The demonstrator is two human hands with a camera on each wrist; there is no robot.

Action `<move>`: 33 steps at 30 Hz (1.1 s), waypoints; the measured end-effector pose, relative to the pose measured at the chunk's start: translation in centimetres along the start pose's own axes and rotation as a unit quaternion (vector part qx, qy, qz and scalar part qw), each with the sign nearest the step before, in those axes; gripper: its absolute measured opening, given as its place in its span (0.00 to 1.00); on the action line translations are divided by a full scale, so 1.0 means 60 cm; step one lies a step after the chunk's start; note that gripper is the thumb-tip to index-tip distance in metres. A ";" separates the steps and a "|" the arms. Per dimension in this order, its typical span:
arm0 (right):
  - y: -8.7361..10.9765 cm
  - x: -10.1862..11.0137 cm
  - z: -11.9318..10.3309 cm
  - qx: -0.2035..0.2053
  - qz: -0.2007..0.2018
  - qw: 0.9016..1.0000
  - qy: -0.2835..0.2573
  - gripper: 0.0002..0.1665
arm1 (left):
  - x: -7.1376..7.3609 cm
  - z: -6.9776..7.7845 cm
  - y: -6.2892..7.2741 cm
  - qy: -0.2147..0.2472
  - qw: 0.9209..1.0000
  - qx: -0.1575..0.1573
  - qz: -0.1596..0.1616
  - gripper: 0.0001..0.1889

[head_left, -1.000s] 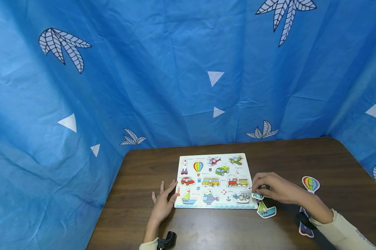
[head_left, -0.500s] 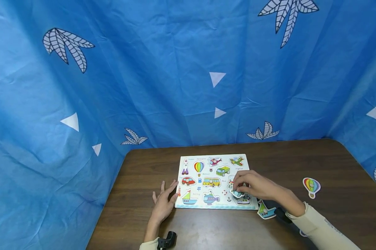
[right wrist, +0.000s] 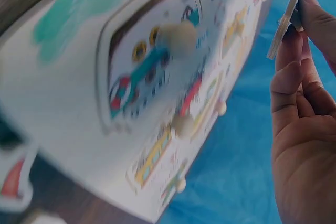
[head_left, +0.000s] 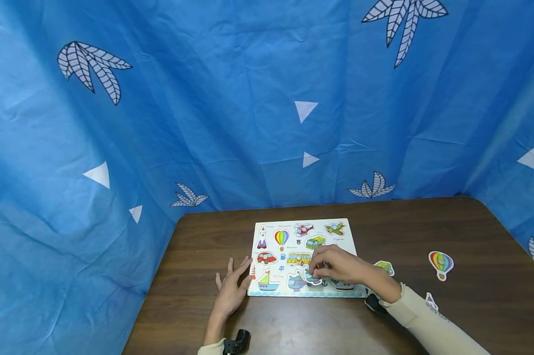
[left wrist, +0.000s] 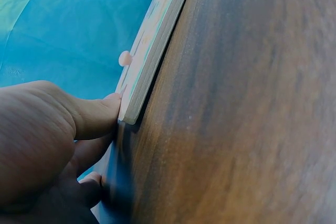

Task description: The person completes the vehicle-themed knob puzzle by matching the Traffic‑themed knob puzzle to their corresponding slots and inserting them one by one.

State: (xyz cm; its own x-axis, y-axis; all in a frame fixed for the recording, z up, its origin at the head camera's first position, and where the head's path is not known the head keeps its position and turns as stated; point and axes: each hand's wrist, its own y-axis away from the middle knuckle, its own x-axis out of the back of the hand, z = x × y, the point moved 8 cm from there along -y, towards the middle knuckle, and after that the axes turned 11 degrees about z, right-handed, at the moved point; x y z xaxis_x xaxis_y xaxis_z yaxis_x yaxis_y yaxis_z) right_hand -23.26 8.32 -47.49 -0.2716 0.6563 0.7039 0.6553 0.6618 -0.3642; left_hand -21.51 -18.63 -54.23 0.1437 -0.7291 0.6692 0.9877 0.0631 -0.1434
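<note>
Pinching a blue puzzle piece [head_left: 313, 281] between thumb and fingers of the right hand [head_left: 341, 266], over the puzzle board [head_left: 270, 242] near six o'clock, just beside a submarine picture [head_left: 296, 282]. Spreading the fingers of the left hand [head_left: 231, 294] at the board's nine o'clock edge, with the thumb against it near eight. Toward three o'clock on the desk [head_left: 426, 227], a balloon piece [head_left: 441, 263] and a partly hidden green piece [head_left: 385, 266].
</note>
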 end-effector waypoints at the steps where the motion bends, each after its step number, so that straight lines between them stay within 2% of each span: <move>1: -0.004 -0.006 0.000 0.005 -0.001 1.000 0.001 0.02 | 0.000 -0.001 0.000 0.001 1.000 0.001 0.000 0.24; 4: -0.015 -0.023 -0.001 0.016 -0.002 1.000 0.008 0.02 | 0.000 0.000 0.001 0.004 1.000 0.000 -0.002 0.24; 15: -0.035 -0.076 0.002 -0.004 -0.017 1.000 0.010 0.02 | -0.002 0.003 0.002 0.002 1.000 -0.003 0.005 0.24; 22: -0.043 -0.089 -0.002 -0.011 -0.016 0.999 0.045 0.06 | -0.002 0.001 0.005 0.007 1.000 -0.011 0.014 0.24; 33: -0.052 -0.087 -0.002 -0.018 -0.013 0.998 0.059 0.06 | 0.000 -0.001 0.002 0.009 1.000 -0.005 0.005 0.24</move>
State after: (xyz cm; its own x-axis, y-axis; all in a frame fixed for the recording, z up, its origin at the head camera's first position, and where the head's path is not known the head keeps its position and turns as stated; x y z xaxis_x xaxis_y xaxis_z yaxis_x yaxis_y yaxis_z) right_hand -23.80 2.78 -49.98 -0.2051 0.5904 0.7806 0.6739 0.6636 -0.3249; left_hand -21.42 -18.68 -54.29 0.1524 -0.7407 0.6543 0.9855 0.0636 -0.1575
